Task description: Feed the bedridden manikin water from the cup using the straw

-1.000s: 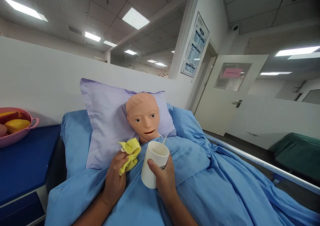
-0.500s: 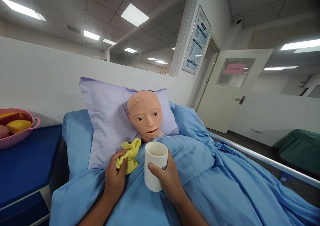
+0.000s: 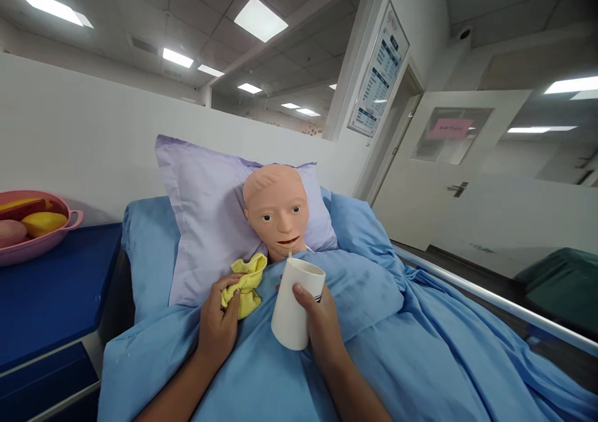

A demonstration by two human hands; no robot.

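My right hand (image 3: 324, 322) is wrapped round a white cup (image 3: 294, 310) with thin dark stripes. The cup tilts a little, its rim leaning to the right. A thin clear straw (image 3: 290, 254) rises from the cup to the mouth of a mannequin head (image 3: 276, 207). My left hand (image 3: 218, 316) grips a crumpled yellow cloth (image 3: 247, 285) just left of the cup, below the mannequin's chin. The mannequin lies on a lilac pillow (image 3: 205, 223), covered to the neck by a blue quilt (image 3: 364, 291). The cup's inside is mostly hidden.
At the left stands a blue-topped cabinet (image 3: 56, 291) with a pink basket (image 3: 37, 248) of fruit on it. A white bed rail (image 3: 495, 304) runs along the right side. Farther back are a wall (image 3: 84, 117) and an open door (image 3: 420, 192).
The cup has gone from nearly upright to tilted, its rim moving to the right. My left hand still holds the cloth. The whole view has shifted slightly.
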